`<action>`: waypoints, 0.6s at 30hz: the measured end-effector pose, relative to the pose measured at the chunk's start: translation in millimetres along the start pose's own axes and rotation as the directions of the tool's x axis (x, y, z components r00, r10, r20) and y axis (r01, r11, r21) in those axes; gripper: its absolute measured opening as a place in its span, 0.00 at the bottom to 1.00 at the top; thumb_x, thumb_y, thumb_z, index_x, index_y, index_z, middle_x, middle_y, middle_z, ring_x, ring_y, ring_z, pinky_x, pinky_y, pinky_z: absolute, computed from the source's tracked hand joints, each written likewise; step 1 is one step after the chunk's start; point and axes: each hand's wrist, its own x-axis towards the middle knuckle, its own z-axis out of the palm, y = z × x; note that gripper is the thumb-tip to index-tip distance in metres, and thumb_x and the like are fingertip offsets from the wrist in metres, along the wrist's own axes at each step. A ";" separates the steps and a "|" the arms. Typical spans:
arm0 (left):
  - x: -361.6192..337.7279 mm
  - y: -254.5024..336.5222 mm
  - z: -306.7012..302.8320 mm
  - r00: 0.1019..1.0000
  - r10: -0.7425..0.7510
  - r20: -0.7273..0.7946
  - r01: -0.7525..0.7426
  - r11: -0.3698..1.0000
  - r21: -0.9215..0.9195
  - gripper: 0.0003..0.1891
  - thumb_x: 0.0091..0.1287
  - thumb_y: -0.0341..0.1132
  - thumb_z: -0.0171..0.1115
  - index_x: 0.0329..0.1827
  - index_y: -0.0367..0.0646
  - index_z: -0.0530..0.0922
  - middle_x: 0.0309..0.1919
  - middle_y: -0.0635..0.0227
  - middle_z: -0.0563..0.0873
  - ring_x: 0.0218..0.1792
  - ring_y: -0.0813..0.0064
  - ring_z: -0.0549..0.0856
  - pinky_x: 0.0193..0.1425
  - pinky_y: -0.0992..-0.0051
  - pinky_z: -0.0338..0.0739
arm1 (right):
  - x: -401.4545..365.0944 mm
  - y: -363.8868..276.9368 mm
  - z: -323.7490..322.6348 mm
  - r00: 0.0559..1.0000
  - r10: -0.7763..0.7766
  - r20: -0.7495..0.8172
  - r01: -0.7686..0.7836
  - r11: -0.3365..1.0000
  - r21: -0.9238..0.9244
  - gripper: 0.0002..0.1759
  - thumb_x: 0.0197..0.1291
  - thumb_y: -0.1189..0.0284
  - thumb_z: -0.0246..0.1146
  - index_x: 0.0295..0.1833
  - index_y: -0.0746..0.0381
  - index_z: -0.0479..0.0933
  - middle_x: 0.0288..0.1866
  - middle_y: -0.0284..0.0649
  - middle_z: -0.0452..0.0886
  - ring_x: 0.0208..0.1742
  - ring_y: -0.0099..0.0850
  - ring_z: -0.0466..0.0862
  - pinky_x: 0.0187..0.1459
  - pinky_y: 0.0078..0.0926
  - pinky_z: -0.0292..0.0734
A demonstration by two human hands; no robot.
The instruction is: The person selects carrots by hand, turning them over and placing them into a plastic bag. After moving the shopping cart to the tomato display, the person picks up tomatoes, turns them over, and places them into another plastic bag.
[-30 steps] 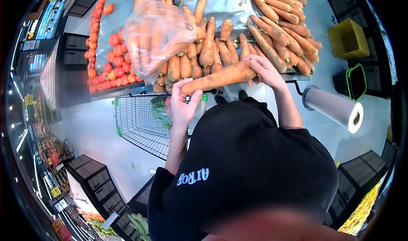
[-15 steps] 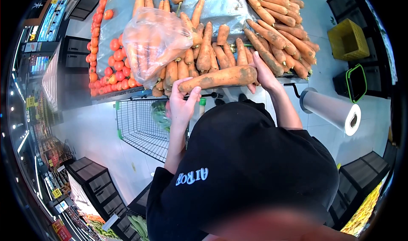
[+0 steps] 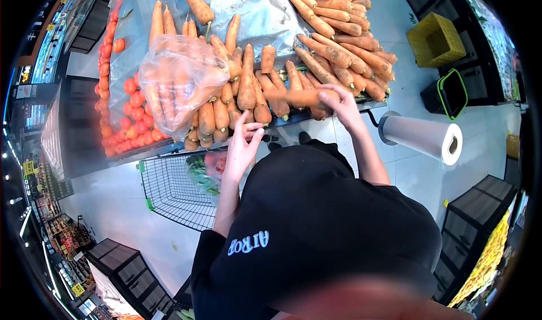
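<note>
Carrot (image 3: 303,98) Gripped Above Desk (image 3: 135,152) Edge

My remote view shows pale floor tiles (image 3: 135,221) around the desk. Its wrinkled, silvery sheet (image 3: 248,15) borders rough, tapered carrots (image 3: 339,43) and smooth, round tomatoes (image 3: 135,114). My right hand (image 3: 340,106) pinches the motion-blurred carrot at one end, over the front row; my left hand (image 3: 244,146) is unloaded, fingers parted

The left hand (image 3: 243,145) is loosely spread, the right hand (image 3: 341,106) curled gripping.
</note>
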 end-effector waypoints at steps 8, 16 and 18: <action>-5.0 13.9 -5.1 0.980 0.015 0.201 -0.039 0.992 0.117 0.22 0.74 0.32 0.65 0.70 0.39 0.75 0.51 0.62 0.90 0.52 0.71 0.89 0.60 0.70 0.81 | 9.9 35.1 3.4 0.797 -0.592 0.122 0.352 0.290 -0.890 0.35 0.59 0.65 0.73 0.71 0.62 0.74 0.69 0.52 0.74 0.76 0.57 0.68 0.74 0.52 0.64; -16.3 -10.6 -16.3 0.995 0.051 0.090 -0.066 0.983 0.169 0.17 0.74 0.35 0.65 0.63 0.40 0.80 0.48 0.60 0.91 0.49 0.66 0.90 0.53 0.69 0.83 | 35.3 22.4 38.6 0.789 -0.608 0.092 0.340 0.306 -0.889 0.32 0.62 0.62 0.72 0.66 0.69 0.76 0.74 0.64 0.68 0.77 0.62 0.67 0.75 0.52 0.65; -17.1 -29.0 -12.6 0.994 0.112 -0.016 -0.106 0.972 0.211 0.15 0.73 0.36 0.65 0.58 0.39 0.82 0.46 0.59 0.90 0.48 0.62 0.90 0.51 0.66 0.83 | 49.8 -14.5 61.0 0.801 -0.566 0.194 0.466 0.386 -0.796 0.24 0.66 0.63 0.70 0.61 0.66 0.80 0.72 0.55 0.74 0.73 0.51 0.75 0.71 0.44 0.72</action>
